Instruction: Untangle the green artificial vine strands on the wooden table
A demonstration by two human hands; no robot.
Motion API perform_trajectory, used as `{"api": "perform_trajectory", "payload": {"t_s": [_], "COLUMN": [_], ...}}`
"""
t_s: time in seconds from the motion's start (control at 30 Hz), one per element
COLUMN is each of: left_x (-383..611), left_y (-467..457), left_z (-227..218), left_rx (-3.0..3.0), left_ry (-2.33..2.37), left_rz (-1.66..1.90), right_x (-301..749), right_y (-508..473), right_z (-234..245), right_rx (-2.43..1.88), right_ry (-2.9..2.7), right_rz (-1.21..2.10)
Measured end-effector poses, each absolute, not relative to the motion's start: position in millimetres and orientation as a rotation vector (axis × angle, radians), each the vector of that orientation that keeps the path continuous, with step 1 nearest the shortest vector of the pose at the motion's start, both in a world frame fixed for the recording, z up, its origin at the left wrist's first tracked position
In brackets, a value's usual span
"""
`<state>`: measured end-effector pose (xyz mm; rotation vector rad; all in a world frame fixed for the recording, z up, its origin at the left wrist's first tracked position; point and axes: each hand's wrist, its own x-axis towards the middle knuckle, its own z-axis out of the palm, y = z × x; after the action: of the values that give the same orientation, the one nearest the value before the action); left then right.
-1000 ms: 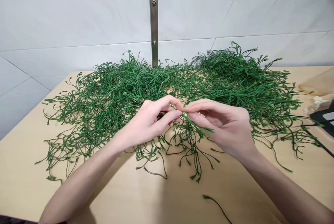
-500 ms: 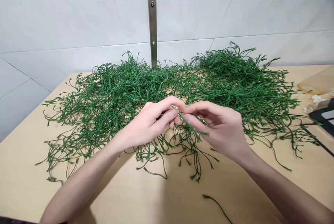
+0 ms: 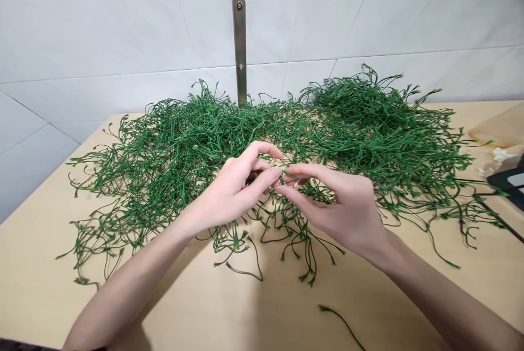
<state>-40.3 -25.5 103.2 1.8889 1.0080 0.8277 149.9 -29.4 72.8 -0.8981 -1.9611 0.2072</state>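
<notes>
A wide heap of thin green artificial stems [image 3: 192,138] lies across the wooden table [image 3: 49,263], in two mounds that meet in the middle. My left hand [image 3: 233,195] hovers at the heap's front edge. Its fingers are curled and pinched on a small bunch of stems [image 3: 262,176]. My right hand [image 3: 346,209] faces it, palm turned partly up. Its thumb and index finger are spread apart, their tips touching the strands by my left fingertips. Loose stem ends [image 3: 303,253] hang down below both hands.
A single green stem [image 3: 339,321] lies alone near the front edge. A metal bracket [image 3: 239,48] is screwed to the white tiled wall behind the heap. At the right edge are a dark flat object [image 3: 510,184] and a clear bag [image 3: 497,132].
The green sprig that lay across my right hand's fingers is gone from it. The right fingers have spread and the palm has turned up. My left index finger has lifted slightly.
</notes>
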Motion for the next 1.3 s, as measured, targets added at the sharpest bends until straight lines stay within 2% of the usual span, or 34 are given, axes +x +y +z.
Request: {"api": "perform_trajectory", "payload": {"t_s": [0.13, 0.6, 0.87, 1.3], "left_x": [-41.1, -41.4, -38.8, -36.6], "left_y": [-25.0, -28.7, -30.9, -32.2], "left_z": [103.1, 107.1, 102.4, 105.1], "left_rx": [1.89, 1.976, 2.116, 1.927], "left_ry": [0.975, 0.884, 0.879, 0.782], "left_rz": [0.776, 0.633, 0.474, 0.59], "right_x": [148.9, 147.2, 144.8, 149.0], "right_y": [-28.3, -28.9, -33.0, -31.4], "right_z": [68.6, 74.7, 74.2, 67.9], "right_rx": [-0.803, -0.75, -0.877, -0.64], "right_ry": [-2.088, -2.024, -1.939, -2.041], "right_rz": [0.091, 0.348, 0.558, 0.546]}}
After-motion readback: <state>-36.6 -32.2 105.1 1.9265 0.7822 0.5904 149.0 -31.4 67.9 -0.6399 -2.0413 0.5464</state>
